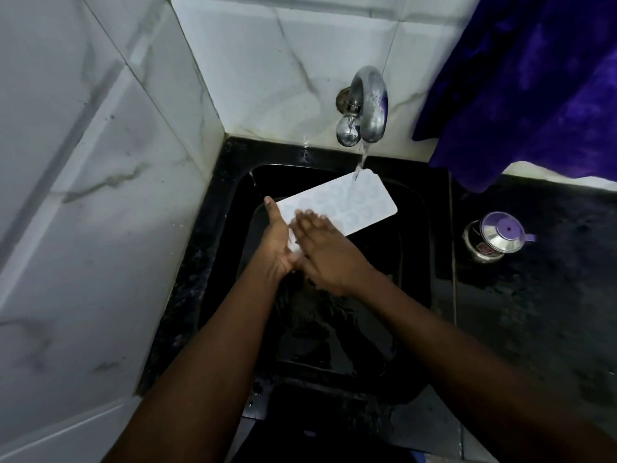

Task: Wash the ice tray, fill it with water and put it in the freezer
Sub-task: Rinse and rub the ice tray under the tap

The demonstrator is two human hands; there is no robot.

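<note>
The ice tray (337,202) is held over the black sink (414,208), tilted, with its far end under the stream of water (362,158) from the tap (369,105). It is a flat white rectangle with a pale pattern of rounded shapes; I cannot tell if the side toward the camera is the bottom or the open cells. It looks like thin plastic, so probably light and rather stiff, but wet and therefore slippery. The safest hold seems to be on the long edges or at the near short end.

The left hand (277,242) supports the near end, its thumb along the left edge and its fingers underneath, closed around it. The right hand (320,248) lies flat and open on the upper face, fingers together; it seems to rub and does not grip.

The sink shows wet reflections at its bottom, no standing water that I can judge. On the dark counter (551,295) at the right stands a small steel pot (490,242) with a lid; its contents are hidden. A purple cloth (534,78) hangs above.
</note>
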